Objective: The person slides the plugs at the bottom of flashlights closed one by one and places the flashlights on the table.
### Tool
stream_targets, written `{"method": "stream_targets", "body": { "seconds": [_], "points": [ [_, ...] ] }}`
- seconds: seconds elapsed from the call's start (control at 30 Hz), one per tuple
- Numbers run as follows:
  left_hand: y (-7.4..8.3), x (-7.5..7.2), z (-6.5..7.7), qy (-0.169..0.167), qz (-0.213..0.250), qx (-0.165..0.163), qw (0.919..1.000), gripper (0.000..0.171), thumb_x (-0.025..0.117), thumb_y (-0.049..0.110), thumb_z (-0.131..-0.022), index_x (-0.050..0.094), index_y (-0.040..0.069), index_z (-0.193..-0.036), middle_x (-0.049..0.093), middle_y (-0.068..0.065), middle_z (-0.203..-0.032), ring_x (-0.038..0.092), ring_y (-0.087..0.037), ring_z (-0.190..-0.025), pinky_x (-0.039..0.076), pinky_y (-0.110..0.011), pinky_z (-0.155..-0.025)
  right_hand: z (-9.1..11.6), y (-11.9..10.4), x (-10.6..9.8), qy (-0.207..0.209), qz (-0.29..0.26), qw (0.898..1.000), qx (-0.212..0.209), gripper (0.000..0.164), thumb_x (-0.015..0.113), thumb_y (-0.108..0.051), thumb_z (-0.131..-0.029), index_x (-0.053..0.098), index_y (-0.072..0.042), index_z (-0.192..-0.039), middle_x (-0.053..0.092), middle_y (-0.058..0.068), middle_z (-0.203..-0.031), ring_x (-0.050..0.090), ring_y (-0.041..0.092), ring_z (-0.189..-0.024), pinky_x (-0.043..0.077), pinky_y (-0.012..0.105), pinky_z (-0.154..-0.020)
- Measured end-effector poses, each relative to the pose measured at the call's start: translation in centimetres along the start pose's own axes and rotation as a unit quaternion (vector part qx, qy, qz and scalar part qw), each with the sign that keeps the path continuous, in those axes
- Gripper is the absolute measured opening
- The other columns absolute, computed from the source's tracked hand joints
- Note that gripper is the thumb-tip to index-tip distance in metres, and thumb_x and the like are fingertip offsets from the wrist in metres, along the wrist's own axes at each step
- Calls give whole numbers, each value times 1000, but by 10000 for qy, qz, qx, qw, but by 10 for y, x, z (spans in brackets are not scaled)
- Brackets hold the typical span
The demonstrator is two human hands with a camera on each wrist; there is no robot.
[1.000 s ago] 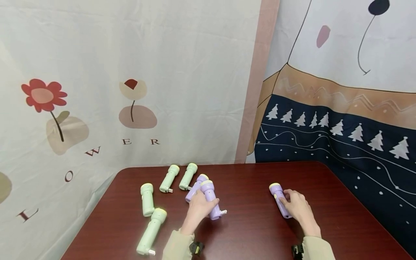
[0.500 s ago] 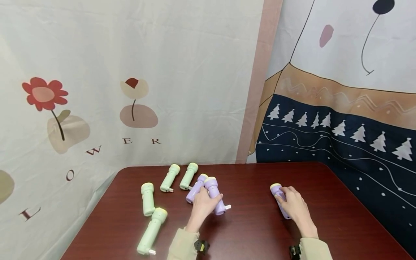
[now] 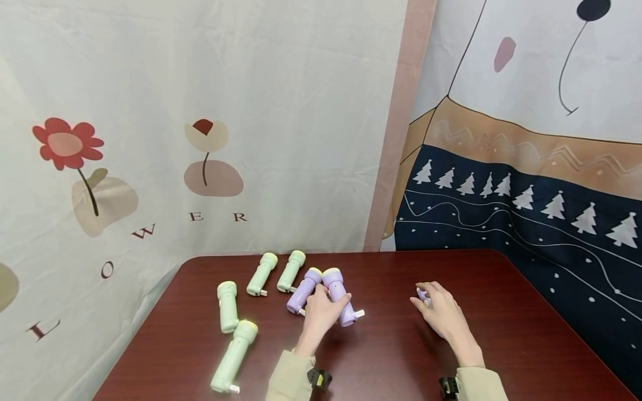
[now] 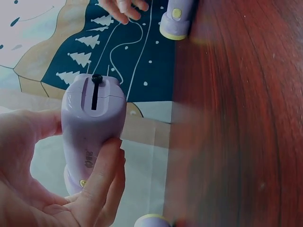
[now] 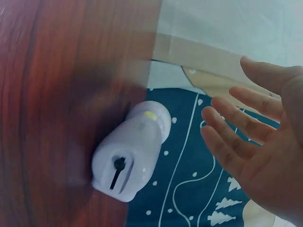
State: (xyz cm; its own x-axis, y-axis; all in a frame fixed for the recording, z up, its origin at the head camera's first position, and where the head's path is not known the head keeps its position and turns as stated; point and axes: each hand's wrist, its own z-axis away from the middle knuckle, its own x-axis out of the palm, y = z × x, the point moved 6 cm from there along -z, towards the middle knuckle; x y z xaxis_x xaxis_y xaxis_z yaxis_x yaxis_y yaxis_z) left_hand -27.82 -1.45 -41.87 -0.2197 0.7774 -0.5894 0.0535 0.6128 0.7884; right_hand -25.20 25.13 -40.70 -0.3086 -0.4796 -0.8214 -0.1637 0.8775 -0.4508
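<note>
My left hand grips a purple flashlight with a yellow-rimmed head and a white tab sticking out at its tail. In the left wrist view, thumb and fingers wrap the body of this flashlight, its slotted end facing the camera. A second purple flashlight lies just left of that hand. Over at the right, my right hand hovers with spread fingers above another purple flashlight, mostly hidden beneath it. The right wrist view has this flashlight lying on the table, apart from the loosely extended fingers.
Several light green flashlights lie on the table's left side, including one near the front and one at the back edge. The dark red-brown table backs onto a printed curtain.
My left hand has carried its purple flashlight rightward and farther back, uncovering more of the one beside it. My right hand has let go of its flashlight and lifted with fingers opened.
</note>
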Motion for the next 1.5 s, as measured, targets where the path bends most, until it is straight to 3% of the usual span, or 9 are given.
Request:
{"method": "stream_targets", "body": {
  "seconds": [0.47,0.9,1.5],
  "points": [
    [6,8,0,-27,143,-63,9999,45,75,40,-72,53,3,-88,60,-11,-72,59,-25,-67,43,-35,-59,0,-31,6,-117,-157,9985,-504,39,71,-21,-84,63,-6,-118,65,7,-107,62,22,-96,52,41,-80],
    [11,12,1,-12,386,-62,9992,44,75,39,-73,53,4,-89,60,-9,-71,56,-19,-64,42,-30,-56,1,-53,20,-375,-542,9904,-1218,39,76,-20,-79,65,-8,-114,67,2,-102,64,15,-91,54,33,-80],
    [17,18,4,-89,534,100,9985,44,75,38,-74,52,4,-88,59,-6,-69,53,-15,-62,41,-28,-55,4,-64,30,-950,-927,9813,-1394,39,74,-24,-80,64,-10,-115,67,4,-103,64,20,-93,54,36,-82]
  ]
}}
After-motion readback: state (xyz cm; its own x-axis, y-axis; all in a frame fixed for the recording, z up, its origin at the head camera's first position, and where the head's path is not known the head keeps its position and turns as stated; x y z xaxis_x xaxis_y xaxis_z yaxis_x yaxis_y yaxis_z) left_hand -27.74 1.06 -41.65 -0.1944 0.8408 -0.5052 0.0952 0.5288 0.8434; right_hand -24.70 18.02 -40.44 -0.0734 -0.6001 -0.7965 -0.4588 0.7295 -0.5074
